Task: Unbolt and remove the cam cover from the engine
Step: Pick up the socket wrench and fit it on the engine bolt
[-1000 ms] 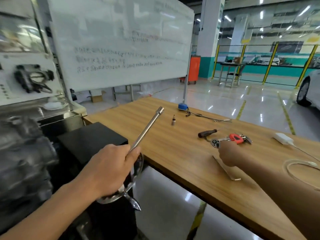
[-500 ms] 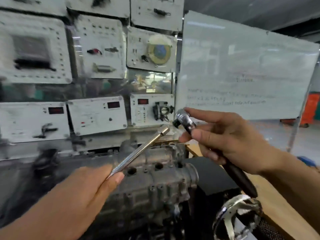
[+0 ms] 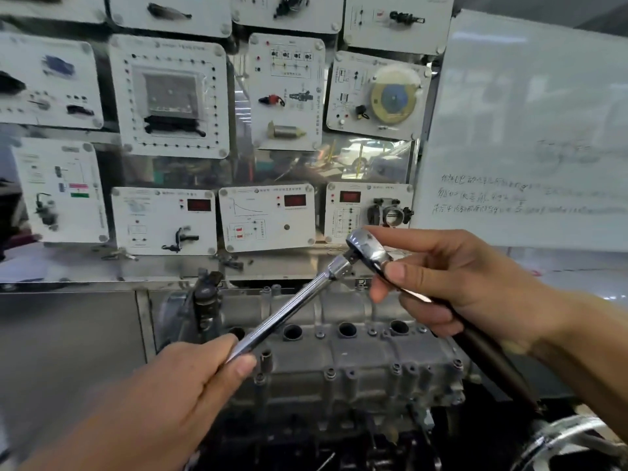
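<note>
Above the grey cast-metal cam cover [image 3: 353,355], which is seated on the engine with bolts visible along its front edge, a long chrome extension bar [image 3: 289,309] is gripped at its lower end by the left hand [image 3: 163,399]. Its upper end is met by the head of a chrome ratchet with a dark handle [image 3: 369,252], which is held in the curled fingers of the right hand [image 3: 465,287], also above the cover.
</note>
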A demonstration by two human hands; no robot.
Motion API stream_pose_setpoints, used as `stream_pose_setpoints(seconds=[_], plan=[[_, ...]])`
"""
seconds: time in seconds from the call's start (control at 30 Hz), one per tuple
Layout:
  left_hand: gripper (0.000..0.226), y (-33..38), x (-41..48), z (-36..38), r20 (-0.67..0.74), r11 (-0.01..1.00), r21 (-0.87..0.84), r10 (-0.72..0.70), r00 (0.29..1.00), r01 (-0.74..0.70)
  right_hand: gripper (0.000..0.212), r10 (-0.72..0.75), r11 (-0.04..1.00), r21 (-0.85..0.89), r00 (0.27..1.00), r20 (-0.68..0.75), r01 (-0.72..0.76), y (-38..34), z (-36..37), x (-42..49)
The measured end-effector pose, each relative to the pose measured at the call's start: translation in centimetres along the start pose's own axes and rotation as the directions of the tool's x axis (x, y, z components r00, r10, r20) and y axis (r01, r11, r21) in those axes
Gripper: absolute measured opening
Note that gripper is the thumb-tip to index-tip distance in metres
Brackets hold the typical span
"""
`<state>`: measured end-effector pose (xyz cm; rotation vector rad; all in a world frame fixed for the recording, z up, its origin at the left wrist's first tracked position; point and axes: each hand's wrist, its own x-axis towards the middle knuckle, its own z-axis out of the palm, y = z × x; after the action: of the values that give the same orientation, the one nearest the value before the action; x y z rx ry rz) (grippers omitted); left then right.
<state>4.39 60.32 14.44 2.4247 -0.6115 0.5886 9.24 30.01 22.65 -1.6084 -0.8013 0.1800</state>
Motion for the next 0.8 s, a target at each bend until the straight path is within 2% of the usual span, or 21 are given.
stream_pose_setpoints(seconds=[0.1,0.2,0.3,0.37,0.5,0.67,0.8], plan=[[0.048,0.4,-0.1,0.3,0.002,0.996,-0.086,0.015,1.000,-0.014,0.049,-0.026,0.996,-0.081,1.000,0.018,0.027,-0.2,0.2,0.5],[0.056,1.1,-0.1,1.1,0.008,0.976,-0.214,-0.044,0.999,0.045,0.051,-0.073,0.985,-0.158,0.997,0.008,0.073,-0.9,0.1,1.2],[0.044,2.2,1.5,1.4,0.144,0.847,-0.525,-0.011,0.989,0.086,0.052,-0.151,0.957,-0.241,0.987,0.052,0.160,-2.3,-0.8,2.1],[0.041,2.5,3.0,1.5,0.146,0.781,-0.622,0.048,0.988,0.054,0.046,-0.215,0.928,-0.295,0.974,0.075,0.227,-3.2,-1.5,2.9],[0.042,2.0,6.0,1.7,0.112,0.728,-0.685,0.068,0.991,0.028,0.041,-0.289,0.852,-0.429,0.953,0.091,0.299,-3.9,-2.5,5.0],[0.052,1.0,9.2,2.1,0.165,0.659,-0.742,0.006,0.986,0.120,0.042,-0.286,0.690,-0.653,0.947,0.148,0.311,-3.7,-3.0,7.1],[0.056,1.5,11.7,2.0,0.148,0.631,-0.765,-0.024,0.989,0.130,0.043,-0.288,0.628,-0.700,0.938,0.195,0.339,-3.5,-3.1,8.1]])
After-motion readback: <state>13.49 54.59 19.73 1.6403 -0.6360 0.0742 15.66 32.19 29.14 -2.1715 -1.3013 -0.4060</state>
